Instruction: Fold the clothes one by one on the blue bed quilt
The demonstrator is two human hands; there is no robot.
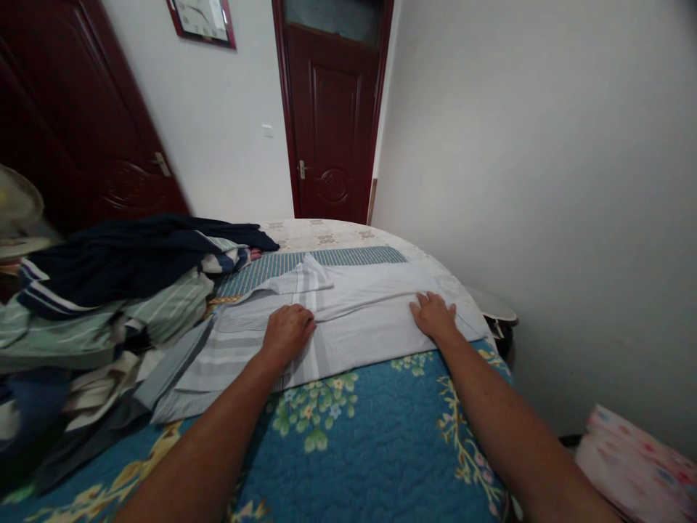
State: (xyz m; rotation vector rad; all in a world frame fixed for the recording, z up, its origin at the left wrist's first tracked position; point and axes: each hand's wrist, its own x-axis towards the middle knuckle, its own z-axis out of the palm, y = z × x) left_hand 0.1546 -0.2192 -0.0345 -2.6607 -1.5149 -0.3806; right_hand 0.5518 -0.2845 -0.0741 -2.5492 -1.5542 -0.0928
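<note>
A light grey-and-white striped shirt (pixel 359 330) lies stretched out sideways, with a folded edge running along its middle. My left hand (pixel 288 328) has its fingers curled and pressed together on the cloth near the wide grey stripes, closed on a bit of the shirt. Flat on the plain right part rests my right hand (pixel 434 314), its fingers spread and holding nothing. A crease runs between the two hands. Some of the cloth under the left hand and forearm is hidden.
A heap of clothes, with a navy garment (pixel 136 254) on top, lies at the left. Beneath the shirt are a blue floral quilted cover (pixel 370 436) and a striped mat (pixel 359 256). A pink patterned item (pixel 632 465) sits at lower right, beside the wall.
</note>
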